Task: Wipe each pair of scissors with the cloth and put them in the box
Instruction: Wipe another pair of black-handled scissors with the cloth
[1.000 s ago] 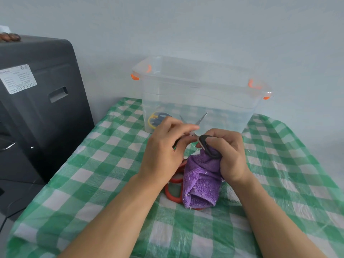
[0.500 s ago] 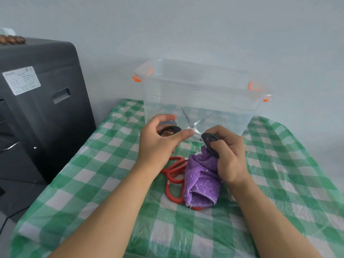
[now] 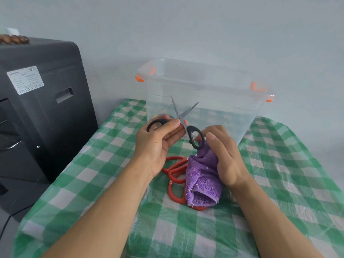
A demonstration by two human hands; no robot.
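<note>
Lower centre: red scissors [image 3: 175, 174] lie on the checked tablecloth [image 3: 104, 175], partly under the purple cloth [image 3: 202, 175], not yet wiped. The right hand [image 3: 223, 155] grips cloth and one loop of the black scissors [image 3: 183, 120]; the left hand [image 3: 158, 144] pinches the other. The blades, closer half a second ago, now gape, ready for wiping. Behind stands the clear box [image 3: 204, 86]; upper left, a black appliance [image 3: 37, 108].

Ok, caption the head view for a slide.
Both hands spread open black scissors; right also grips the cloth, before the box.
</note>
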